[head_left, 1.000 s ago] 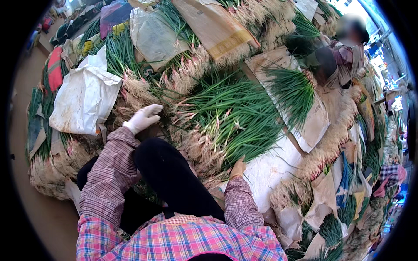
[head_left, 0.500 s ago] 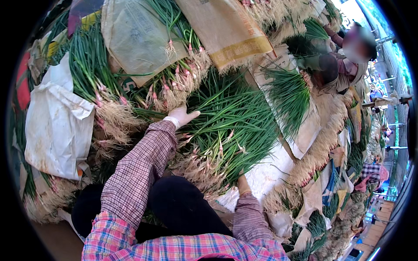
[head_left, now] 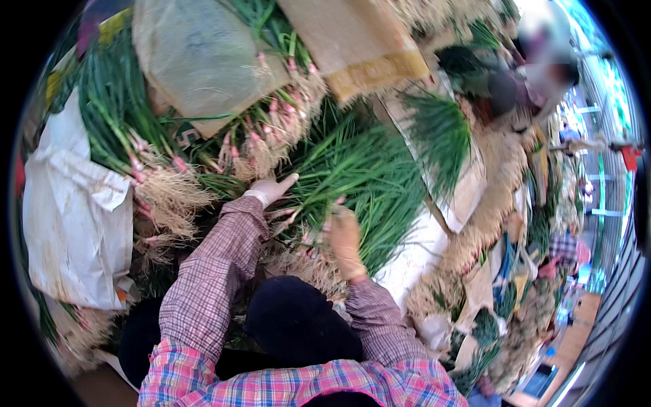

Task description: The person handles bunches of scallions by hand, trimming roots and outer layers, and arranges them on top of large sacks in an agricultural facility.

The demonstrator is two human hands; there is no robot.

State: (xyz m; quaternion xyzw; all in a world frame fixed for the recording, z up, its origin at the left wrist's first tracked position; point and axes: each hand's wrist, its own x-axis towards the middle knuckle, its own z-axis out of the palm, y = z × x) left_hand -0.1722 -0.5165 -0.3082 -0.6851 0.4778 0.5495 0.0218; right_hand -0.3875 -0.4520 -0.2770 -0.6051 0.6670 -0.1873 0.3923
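A loose heap of spring onions point(head_left: 380, 183), with long green leaves, pink bulbs and pale roots, lies in front of me. At its left edge is my left hand point(head_left: 271, 191) in a pale glove, thumb stretched out to the right beside the leaves. The other fingers of that hand are hidden. My right hand point(head_left: 344, 234), in a tan glove, reaches onto the middle of the heap. Its fingers are curled, closed on spring onions among the bulbs, slightly blurred. Some roots point(head_left: 308, 268) show between my forearms, above my dark-clothed knee.
More spring onions point(head_left: 169, 186) lie at left beside a white sack point(head_left: 81, 217). Beige sacks point(head_left: 210, 61) cover others at the far side. A separate bunch point(head_left: 444, 139) rests on a flattened sack at right. Another person point(head_left: 536, 85) sits at the far right.
My right hand has moved up and left from the heap's lower right edge onto its middle. The left hand stays at the left edge. The view has shifted slightly.
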